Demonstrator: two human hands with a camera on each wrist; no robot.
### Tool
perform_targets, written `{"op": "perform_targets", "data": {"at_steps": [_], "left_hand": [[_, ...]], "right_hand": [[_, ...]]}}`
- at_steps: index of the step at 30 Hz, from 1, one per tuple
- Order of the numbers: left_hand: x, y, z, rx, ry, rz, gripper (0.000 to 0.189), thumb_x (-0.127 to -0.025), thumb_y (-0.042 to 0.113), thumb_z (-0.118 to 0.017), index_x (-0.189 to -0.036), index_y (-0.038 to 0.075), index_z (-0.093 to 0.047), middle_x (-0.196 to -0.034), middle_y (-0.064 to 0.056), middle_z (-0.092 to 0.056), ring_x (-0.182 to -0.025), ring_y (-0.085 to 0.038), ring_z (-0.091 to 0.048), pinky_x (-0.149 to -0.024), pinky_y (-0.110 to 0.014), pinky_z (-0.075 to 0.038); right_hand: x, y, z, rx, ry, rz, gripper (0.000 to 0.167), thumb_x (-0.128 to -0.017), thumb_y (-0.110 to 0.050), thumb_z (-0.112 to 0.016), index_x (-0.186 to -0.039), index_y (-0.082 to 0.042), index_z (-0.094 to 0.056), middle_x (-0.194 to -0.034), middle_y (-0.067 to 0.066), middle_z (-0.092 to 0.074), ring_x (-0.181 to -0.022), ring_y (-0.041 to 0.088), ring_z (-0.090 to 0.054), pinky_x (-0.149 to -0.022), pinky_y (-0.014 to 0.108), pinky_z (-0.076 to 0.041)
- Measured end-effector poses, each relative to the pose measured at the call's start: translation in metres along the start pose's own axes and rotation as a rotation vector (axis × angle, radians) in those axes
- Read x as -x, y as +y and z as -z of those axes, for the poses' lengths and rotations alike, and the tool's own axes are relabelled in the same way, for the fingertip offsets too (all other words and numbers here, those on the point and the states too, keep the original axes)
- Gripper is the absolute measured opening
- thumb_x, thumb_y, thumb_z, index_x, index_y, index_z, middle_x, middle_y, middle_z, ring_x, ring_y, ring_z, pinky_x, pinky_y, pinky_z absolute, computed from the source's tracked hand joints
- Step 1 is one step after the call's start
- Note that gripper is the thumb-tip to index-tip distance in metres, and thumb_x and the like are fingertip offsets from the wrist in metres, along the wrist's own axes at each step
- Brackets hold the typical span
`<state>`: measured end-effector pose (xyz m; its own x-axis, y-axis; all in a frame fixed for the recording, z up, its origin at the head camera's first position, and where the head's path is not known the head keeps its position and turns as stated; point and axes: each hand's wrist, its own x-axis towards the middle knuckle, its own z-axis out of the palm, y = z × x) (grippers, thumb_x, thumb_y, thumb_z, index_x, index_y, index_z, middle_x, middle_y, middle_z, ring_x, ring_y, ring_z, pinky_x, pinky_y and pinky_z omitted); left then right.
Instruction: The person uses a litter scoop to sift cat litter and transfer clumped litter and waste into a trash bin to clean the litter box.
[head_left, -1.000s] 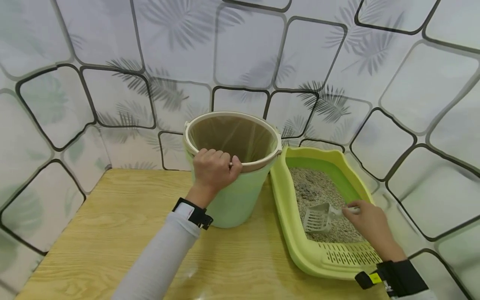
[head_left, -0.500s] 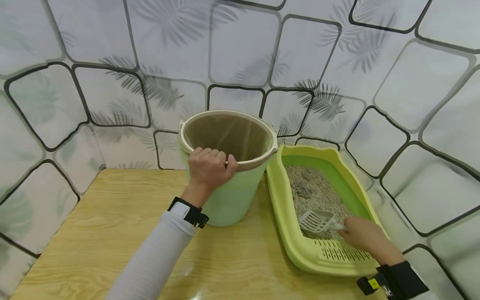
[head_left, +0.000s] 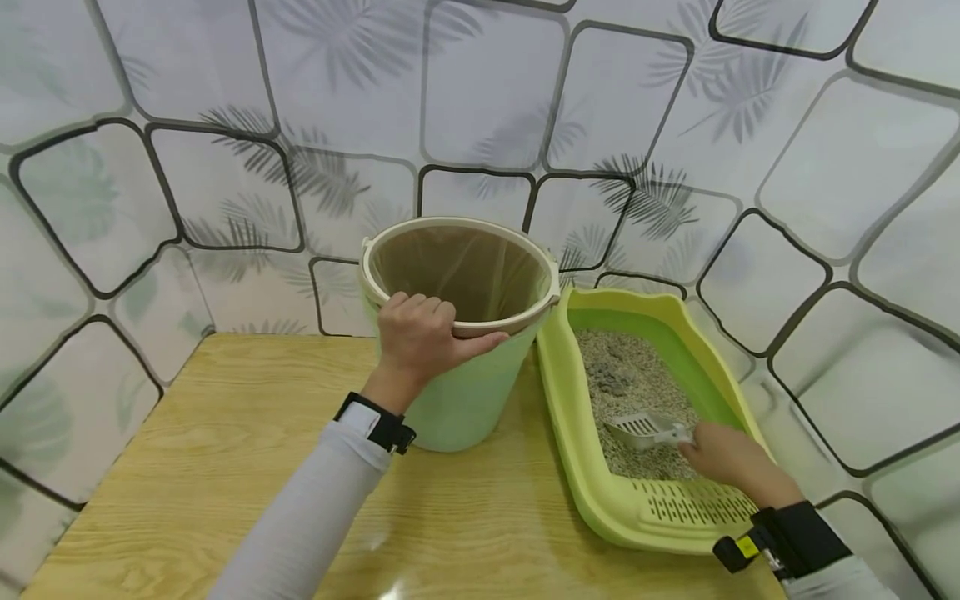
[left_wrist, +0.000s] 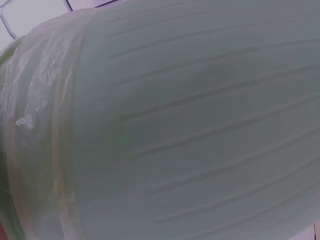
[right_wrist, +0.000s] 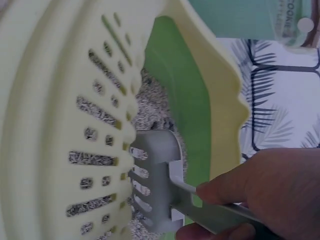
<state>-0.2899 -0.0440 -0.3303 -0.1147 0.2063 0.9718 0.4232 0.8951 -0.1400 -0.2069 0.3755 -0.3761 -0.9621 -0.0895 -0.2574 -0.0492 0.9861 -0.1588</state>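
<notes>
Green bin (head_left: 461, 408): upright on the wooden bench (head_left: 262, 433), lined with a translucent bag (head_left: 457, 267), probably to keep its inside clean.
Left hand (head_left: 423, 333): grip clamped on the bin's near rim, fingers curled over it, apparently to steady it.
Yellow tray (head_left: 570, 425): just right of the bin; raised walls likely contain the grainy litter (head_left: 641, 371).
Right hand (head_left: 731, 458): grip clamped round the scoop's handle, over the tray's near right corner.
Grey scoop (head_left: 637, 427): inside the tray, head low at the litter; its slots presumably let loose grains through.
Change: against half a second ago, the left thumb stretches out instead of tucking in; the scoop's head shows more edge-on.
</notes>
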Motion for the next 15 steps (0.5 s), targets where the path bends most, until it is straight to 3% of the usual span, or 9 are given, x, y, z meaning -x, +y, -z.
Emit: {"op": "perform_targets", "data": {"at_steps": [4, 15], "left_hand": [[0.001, 0.0, -0.002, 0.005, -0.003, -0.004, 0.075, -0.074, 0.077, -0.056, -0.041, 0.015, -0.028, -0.038, 0.003, -0.025, -0.035, -0.014, -0.023, -0.043, -0.031, -0.024], [0.003, -0.002, -0.004, 0.019, 0.03, 0.008, 0.075, -0.08, 0.076, -0.047, -0.041, 0.016, -0.025, -0.039, 0.004, -0.021, -0.036, -0.012, -0.017, -0.042, -0.03, -0.018]], "right_hand": [[-0.016, 0.002, -0.004, -0.009, -0.037, 0.003, 0.025, -0.097, -0.018, -0.047, -0.075, -0.009, -0.051, -0.058, -0.002, -0.036, -0.049, 0.01, -0.028, -0.049, 0.026, -0.027], [-0.063, 0.0, 0.017, 0.033, -0.192, 0.103, 0.02, -0.097, -0.011, -0.045, -0.08, -0.002, -0.051, -0.062, -0.002, -0.036, -0.051, 0.008, -0.029, -0.051, 0.024, -0.029]]}}
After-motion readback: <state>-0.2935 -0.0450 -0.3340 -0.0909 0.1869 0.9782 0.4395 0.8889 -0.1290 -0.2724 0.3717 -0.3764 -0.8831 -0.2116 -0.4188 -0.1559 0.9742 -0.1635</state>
